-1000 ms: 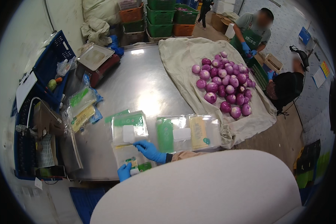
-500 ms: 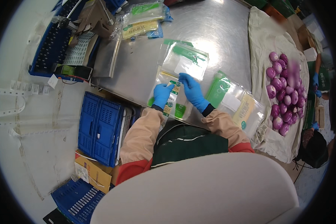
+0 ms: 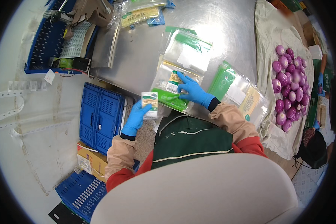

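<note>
My left hand (image 3: 133,120), in a blue glove, pinches a small stack or strip of printed labels (image 3: 149,100) off the table's near edge. My blue-gloved right hand (image 3: 196,92) rests on a clear plastic bag (image 3: 160,83) with a green end, its fingers stretched out. A printed label (image 3: 173,85) with a green and yellow top lies on that bag under my right fingertips. Just beyond it are more clear bags with green bands (image 3: 192,43). To the right of my right hand lies another pile of green-banded bags (image 3: 222,80).
Purple onions (image 3: 289,84) lie on a pale cloth (image 3: 263,48) at the right. Packed bags (image 3: 140,16) sit at the back of the metal table (image 3: 138,48). Blue crates (image 3: 101,115) stand at the left. Another person's gloved hand (image 3: 320,80) shows at the far right.
My hands have parted. The left moved left and nearer my body with the labels; the right came down onto a label now lying on the bag. The view shifted slightly.
</note>
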Available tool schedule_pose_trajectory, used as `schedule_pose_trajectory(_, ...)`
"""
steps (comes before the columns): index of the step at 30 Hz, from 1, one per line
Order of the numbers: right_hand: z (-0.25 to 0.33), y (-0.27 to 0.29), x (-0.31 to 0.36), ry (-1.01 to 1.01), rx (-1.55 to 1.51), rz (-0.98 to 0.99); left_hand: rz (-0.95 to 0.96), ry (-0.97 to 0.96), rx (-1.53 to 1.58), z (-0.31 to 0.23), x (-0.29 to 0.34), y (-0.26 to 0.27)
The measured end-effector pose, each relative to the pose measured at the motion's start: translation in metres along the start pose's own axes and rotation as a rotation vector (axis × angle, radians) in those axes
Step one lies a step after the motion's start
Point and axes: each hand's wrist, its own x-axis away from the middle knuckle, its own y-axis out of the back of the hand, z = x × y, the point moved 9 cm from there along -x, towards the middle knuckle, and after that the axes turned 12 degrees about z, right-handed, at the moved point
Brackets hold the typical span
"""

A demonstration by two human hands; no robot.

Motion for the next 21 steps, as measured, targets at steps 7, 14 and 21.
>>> schedule_pose_trajectory(7,-0.034,-0.003,0.003,-0.020,-0.290,-0.155,0.027,-0.123,-0.076,-0.015,-0.013,-0.007)
schedule_pose_trajectory(14,-0.054,0.137,0.051,-0.200,-0.283,-1.150,-0.082,-0.111,-0.251,-0.002,-0.107,-0.041)
schedule_pose_trajectory(21,-0.034,0.014,-0.016,-0.242,0.009,-0.311,-0.058,-0.030,-0.552,0.011,-0.157,-0.039)
